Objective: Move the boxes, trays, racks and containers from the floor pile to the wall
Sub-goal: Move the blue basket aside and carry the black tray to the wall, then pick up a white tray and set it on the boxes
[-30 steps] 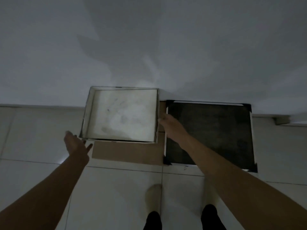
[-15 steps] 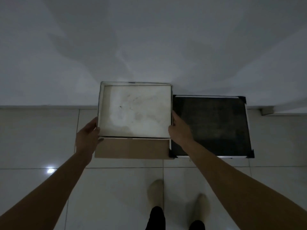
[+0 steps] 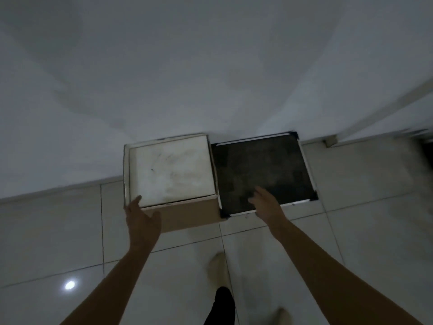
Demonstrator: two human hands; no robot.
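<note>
Inventory, nearest item first, each placed against the white tray (image 3: pixel 173 170).

1. Below the tray, closest to us: 1 dark trouser leg (image 3: pixel 220 303) and 2 pale shoes (image 3: pixel 216 266), blurred.
2. Floor (image 3: pixel 351 242): glossy pale tiles with thin grout lines. We log 1 bright lamp reflection (image 3: pixel 69 285) well to the near left of the tray.
3. Left hand (image 3: pixel 140 219): at the tray's near-left corner, fingers straight, thumb spread wide, gripping nothing. We cannot tell whether a fingertip touches the rim.
4. Right hand (image 3: pixel 266 202): right of the tray, over the near edge of the black tray (image 3: pixel 262 165), fingers loosely spread, holding nothing.
5. White tray: shallow, with a white inside marked by dark scuffs. It sits on a brown cardboard box (image 3: pixel 192 214) whose near face shows, and its far edge meets the wall (image 3: pixel 210 66).
6. Black tray: just right of the white tray, lower and flat on the tiles, with a dark bed, pale rims, black corner pieces and its far edge at the wall.
7. Wall: plain grey-white, with soft shadows.
8. Far right of the tray: 1 pale door frame (image 3: pixel 375 113) running down to the floor.
</note>
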